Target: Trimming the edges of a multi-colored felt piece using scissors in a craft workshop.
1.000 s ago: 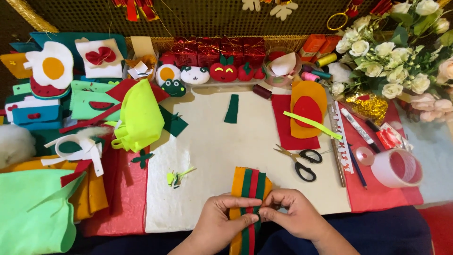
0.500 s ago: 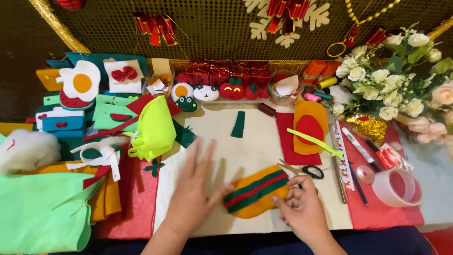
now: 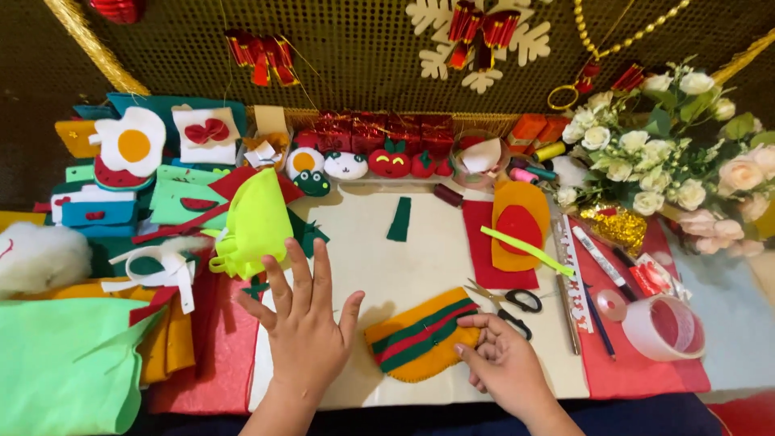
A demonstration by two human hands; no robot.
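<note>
Here the right hand point(image 3: 504, 363) pinches the right end of the striped felt piece point(image 3: 421, 343) near the table's front edge, fingers closed on it, scissors point(image 3: 504, 300) just beside; the left hand point(image 3: 303, 319) hovers spread open over the cream sheet point(image 3: 404, 258), holding nothing

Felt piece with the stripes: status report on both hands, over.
Left hand flat, open on cream sheet. Right hand pinching the striped felt piece. Scissors beside it.
</note>
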